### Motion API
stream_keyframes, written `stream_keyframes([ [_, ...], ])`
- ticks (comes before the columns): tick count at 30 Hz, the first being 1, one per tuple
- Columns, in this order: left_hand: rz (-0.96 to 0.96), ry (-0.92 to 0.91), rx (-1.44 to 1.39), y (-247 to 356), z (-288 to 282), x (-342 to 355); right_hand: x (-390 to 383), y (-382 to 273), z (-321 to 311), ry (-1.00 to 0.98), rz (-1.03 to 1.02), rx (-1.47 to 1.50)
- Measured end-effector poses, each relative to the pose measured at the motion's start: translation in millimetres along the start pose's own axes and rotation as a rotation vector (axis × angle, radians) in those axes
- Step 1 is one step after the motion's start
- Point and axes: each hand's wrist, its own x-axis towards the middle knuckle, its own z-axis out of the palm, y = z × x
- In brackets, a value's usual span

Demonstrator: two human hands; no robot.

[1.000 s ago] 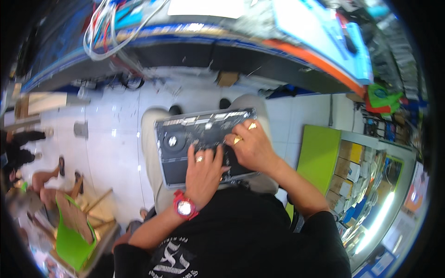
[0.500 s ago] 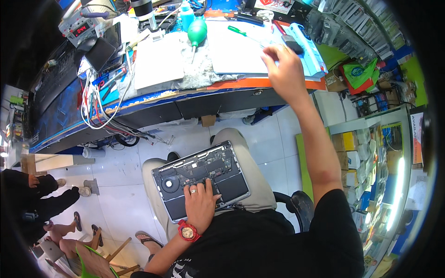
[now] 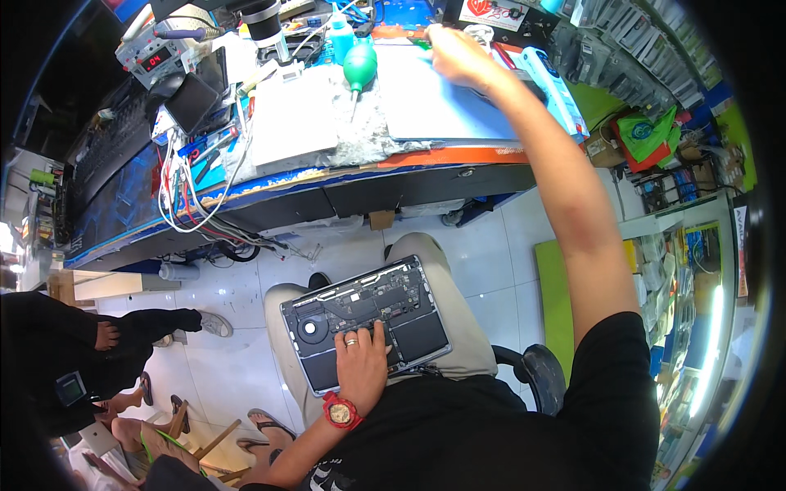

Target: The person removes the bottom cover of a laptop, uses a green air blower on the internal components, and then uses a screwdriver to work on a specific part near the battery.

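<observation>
An opened laptop (image 3: 360,315) lies tilted across my lap, its circuit board, round fan and black battery cells exposed. My left hand (image 3: 361,360) rests on its near middle part, fingers stretched out and lying over the battery cells. Far out over the workbench, my right hand (image 3: 460,57) is closed at a green-handled screwdriver (image 3: 422,42). Part of the handle shows beside the fingertips; the rest of the tool is hidden. Below that hand is a bright pale sheet or mat (image 3: 442,110).
On the workbench (image 3: 286,182) stand a green air blower (image 3: 359,67), a blue bottle (image 3: 341,39) and a power supply (image 3: 155,61). Cables (image 3: 176,192) hang over its edge. A glass cabinet (image 3: 696,327) is at right. People stand and sit at left.
My right hand has moved left and farther across the bench and has closed on the screwdriver, whose handle has shifted. My left hand stays on the laptop. The view has shifted slightly.
</observation>
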Motion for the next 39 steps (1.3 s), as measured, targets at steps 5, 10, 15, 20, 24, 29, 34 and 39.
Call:
stream_keyframes([
  [5,0.012,0.005,-0.026,0.9,2.1,1.2,14.3,94.3,-16.9,-0.164,0.047,0.194],
  [10,-0.007,-0.005,-0.023,-1.4,0.6,-1.2,-21.6,51.9,-31.0,-0.14,0.106,-0.024],
  [15,0.001,0.017,-0.039,-1.9,3.6,-1.8,-26.1,51.4,-21.7,-0.144,0.205,-0.066],
  [20,0.005,0.011,-0.025,-3.2,5.6,-1.9,-25.1,48.8,-17.3,-0.154,0.197,-0.038],
  [24,0.002,0.011,-0.024,-2.7,4.3,-1.8,-27.4,51.2,-14.9,-0.169,0.201,-0.062],
  [29,0.001,-0.002,-0.03,-2.3,2.2,-2.2,-33.0,59.7,-16.8,-0.128,0.209,-0.064],
  [34,0.002,-0.013,-0.032,-1.3,-0.9,-0.5,-21.0,79.5,-17.9,-0.116,0.21,0.112],
  [39,0.003,-0.007,-0.005,-0.6,0.2,-0.3,-15.7,81.5,-9.6,-0.092,0.11,0.119],
])
